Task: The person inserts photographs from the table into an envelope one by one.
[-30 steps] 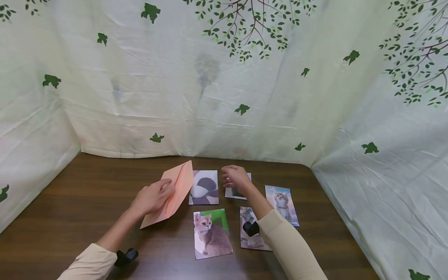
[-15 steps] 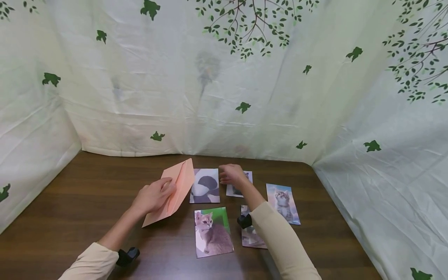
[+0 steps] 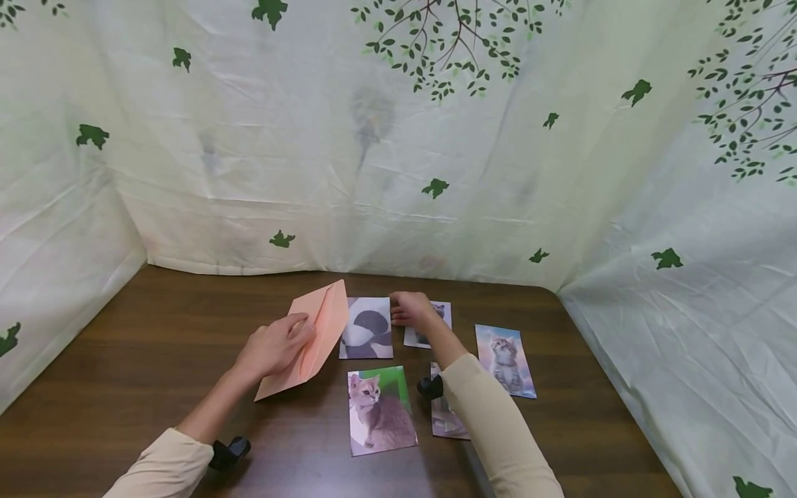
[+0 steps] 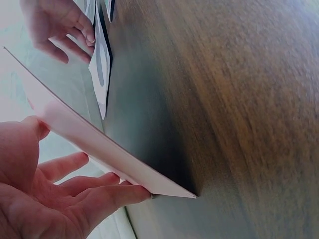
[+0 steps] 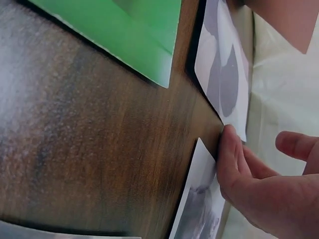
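Note:
My left hand (image 3: 274,349) grips a pink envelope (image 3: 331,318) and keeps it tilted, with one lower corner close to the table. In the left wrist view, the thumb (image 4: 37,127) lies at one side and the fingers run along its underside. At the back, my right hand (image 3: 412,310) reaches the right edge of a card with a rounded grey and white picture (image 3: 369,330). The right wrist view has the fingertips (image 5: 229,137) right at that card's corner, thumb apart. Beneath the right hand, a photo card (image 3: 416,337) is partly covered.
On the brown table (image 3: 156,346) lie a cat photo with a green background (image 3: 382,411) in front and a kitten photo with a blue background (image 3: 506,361) at right. My right sleeve half covers another photo (image 3: 447,423). A leaf-printed white curtain (image 3: 249,173) encloses the back and sides.
The right hand has shifted slightly left, to the edge of the grey and white card. The left hand still holds the envelope in the same tilt. The head view has drifted a little.

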Action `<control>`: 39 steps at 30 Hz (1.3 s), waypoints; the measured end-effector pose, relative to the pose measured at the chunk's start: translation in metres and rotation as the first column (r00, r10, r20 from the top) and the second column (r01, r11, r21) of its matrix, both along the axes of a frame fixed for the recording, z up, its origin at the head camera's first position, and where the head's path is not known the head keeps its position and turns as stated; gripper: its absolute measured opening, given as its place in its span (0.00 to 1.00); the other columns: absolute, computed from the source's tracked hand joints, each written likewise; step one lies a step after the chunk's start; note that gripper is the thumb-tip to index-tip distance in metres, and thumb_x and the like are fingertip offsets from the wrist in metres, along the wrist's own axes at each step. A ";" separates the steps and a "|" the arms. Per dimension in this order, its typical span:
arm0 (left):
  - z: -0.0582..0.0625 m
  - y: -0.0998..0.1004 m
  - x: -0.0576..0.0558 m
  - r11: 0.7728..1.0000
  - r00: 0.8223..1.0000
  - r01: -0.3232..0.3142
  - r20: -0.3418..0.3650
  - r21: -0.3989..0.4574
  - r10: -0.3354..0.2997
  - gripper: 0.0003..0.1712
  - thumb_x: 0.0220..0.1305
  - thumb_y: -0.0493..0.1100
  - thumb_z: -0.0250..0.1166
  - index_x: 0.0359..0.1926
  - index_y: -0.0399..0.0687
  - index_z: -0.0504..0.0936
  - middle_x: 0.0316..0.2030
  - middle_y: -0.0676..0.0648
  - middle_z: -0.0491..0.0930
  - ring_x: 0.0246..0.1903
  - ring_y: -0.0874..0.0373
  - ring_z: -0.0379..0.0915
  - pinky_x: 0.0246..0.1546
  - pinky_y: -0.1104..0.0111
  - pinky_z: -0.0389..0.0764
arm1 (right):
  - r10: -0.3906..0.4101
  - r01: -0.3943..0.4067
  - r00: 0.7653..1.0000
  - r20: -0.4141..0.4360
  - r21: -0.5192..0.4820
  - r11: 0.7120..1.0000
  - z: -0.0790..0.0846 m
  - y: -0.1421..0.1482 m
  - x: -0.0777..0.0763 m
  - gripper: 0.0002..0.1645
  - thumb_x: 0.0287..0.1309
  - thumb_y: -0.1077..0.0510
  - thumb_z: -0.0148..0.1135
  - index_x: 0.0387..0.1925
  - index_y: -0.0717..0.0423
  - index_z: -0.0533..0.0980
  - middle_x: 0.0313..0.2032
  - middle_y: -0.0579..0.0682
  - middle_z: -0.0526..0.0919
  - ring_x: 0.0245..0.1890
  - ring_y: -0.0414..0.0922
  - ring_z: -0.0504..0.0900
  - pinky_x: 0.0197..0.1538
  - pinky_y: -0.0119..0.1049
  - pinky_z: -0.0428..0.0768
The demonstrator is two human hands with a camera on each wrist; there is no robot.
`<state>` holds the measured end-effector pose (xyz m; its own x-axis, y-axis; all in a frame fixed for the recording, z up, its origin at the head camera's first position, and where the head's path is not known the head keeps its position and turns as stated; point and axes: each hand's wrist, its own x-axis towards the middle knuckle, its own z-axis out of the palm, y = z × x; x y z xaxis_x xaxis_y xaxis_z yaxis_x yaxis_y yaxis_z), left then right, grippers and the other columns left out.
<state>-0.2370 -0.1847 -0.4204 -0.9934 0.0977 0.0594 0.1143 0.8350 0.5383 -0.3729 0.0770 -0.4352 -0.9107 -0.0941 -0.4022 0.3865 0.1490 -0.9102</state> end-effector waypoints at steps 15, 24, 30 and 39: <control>0.000 -0.004 0.000 1.000 1.000 -0.017 0.011 0.000 0.017 0.33 0.77 0.55 0.50 0.70 0.36 0.71 0.63 0.29 0.76 0.59 0.27 0.73 0.56 0.40 0.74 | 0.054 -0.044 0.993 0.101 -0.099 0.994 0.005 0.002 -0.006 0.26 0.71 0.55 0.53 0.61 0.69 0.73 0.37 0.51 0.75 0.28 0.39 0.73 0.43 0.33 0.82; 0.002 -0.007 0.000 1.000 1.000 -0.024 0.003 -0.003 0.024 0.32 0.77 0.54 0.50 0.70 0.36 0.71 0.62 0.29 0.76 0.58 0.27 0.74 0.56 0.40 0.74 | 0.085 -0.074 0.991 0.103 -0.106 0.992 0.007 -0.001 -0.007 0.28 0.72 0.54 0.51 0.61 0.73 0.74 0.23 0.45 0.75 0.20 0.34 0.72 0.37 0.30 0.81; 0.003 -0.009 0.001 1.000 0.999 -0.029 0.022 -0.003 0.029 0.33 0.77 0.55 0.49 0.70 0.36 0.70 0.62 0.28 0.76 0.58 0.27 0.74 0.55 0.40 0.74 | 0.093 -0.086 0.990 0.106 -0.072 0.994 0.011 -0.007 -0.007 0.28 0.70 0.54 0.51 0.64 0.69 0.72 0.30 0.49 0.72 0.25 0.38 0.72 0.42 0.34 0.80; -0.001 -0.004 0.001 1.000 1.000 -0.019 0.021 0.016 0.019 0.32 0.77 0.54 0.50 0.70 0.37 0.71 0.63 0.29 0.76 0.60 0.28 0.73 0.56 0.40 0.74 | 0.118 -0.113 0.989 0.090 -0.057 0.992 0.015 -0.009 -0.011 0.32 0.71 0.51 0.47 0.65 0.71 0.71 0.48 0.58 0.74 0.38 0.47 0.73 0.58 0.43 0.75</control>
